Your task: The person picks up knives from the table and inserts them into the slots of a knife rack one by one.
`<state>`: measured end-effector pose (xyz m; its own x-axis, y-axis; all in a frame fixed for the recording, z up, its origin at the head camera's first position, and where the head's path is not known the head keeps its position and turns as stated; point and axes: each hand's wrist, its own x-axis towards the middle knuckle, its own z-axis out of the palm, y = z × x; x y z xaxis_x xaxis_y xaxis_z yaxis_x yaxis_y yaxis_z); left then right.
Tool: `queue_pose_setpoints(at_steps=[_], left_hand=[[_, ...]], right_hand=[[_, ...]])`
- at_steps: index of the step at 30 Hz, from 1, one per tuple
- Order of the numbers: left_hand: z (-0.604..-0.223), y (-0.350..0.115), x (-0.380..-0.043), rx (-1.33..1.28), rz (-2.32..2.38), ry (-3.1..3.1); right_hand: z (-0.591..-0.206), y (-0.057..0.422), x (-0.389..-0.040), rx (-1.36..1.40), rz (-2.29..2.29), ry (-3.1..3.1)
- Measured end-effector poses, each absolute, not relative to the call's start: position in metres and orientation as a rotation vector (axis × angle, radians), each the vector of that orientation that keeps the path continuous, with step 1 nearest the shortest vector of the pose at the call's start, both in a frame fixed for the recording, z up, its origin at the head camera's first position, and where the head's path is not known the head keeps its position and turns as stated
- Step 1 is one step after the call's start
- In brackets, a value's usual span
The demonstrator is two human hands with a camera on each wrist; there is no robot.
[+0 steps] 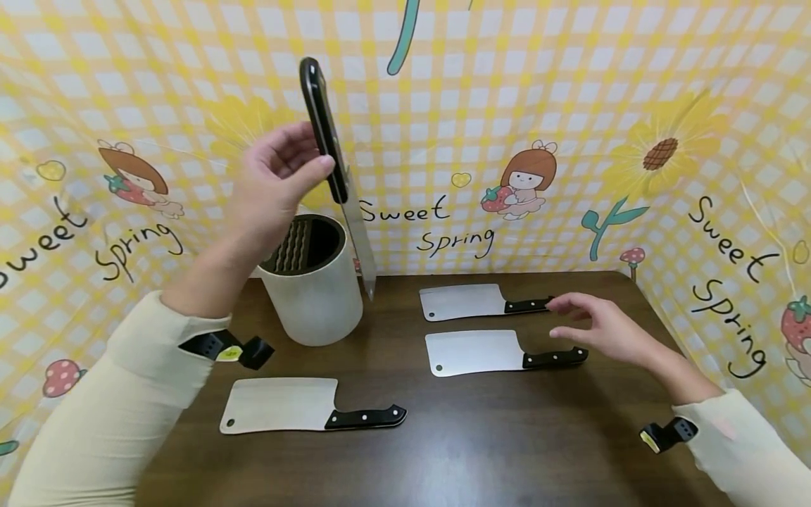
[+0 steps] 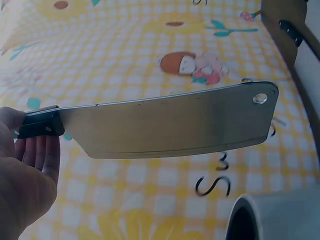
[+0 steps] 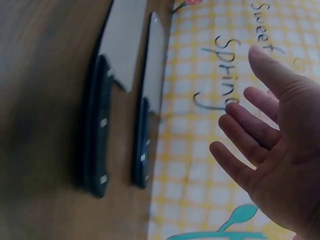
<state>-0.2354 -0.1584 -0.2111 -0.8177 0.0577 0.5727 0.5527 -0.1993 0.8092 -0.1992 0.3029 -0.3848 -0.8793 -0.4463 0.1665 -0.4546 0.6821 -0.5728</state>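
Observation:
My left hand (image 1: pixel 281 172) pinches the black handle of a cleaver (image 1: pixel 361 236) between thumb and fingers. That cleaver hangs blade down just right of a white knife block (image 1: pixel 313 306); the left wrist view shows its broad blade (image 2: pixel 170 125) with a hole near the end. My right hand (image 1: pixel 605 327) hovers with relaxed, spread fingers near the handles of two cleavers lying on the table, the back cleaver (image 1: pixel 462 301) and the middle cleaver (image 1: pixel 475 352). In the right wrist view the hand (image 3: pixel 280 135) holds nothing.
Another cleaver (image 1: pixel 281 403) lies at the front left, handle to the right. The brown table (image 1: pixel 475 443) ends at a yellow checked cloth (image 1: pixel 405 120) behind and at the sides. Wavy dark inserts (image 1: pixel 294 246) show inside the block's opening.

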Motion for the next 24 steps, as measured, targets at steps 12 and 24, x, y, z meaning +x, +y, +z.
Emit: queue_pose_setpoints(at_steps=[12, 24], left_hand=[[-0.191, -0.194, -0.241, -0.64, -2.171, -1.444], [-0.181, -0.221, -0.251, -0.564, -2.274, -1.289]], right_hand=[[-0.43, 0.337, -0.192, 0.834, 0.755, -2.964], [-0.455, 0.345, -0.193, 0.881, 0.62, -2.985]])
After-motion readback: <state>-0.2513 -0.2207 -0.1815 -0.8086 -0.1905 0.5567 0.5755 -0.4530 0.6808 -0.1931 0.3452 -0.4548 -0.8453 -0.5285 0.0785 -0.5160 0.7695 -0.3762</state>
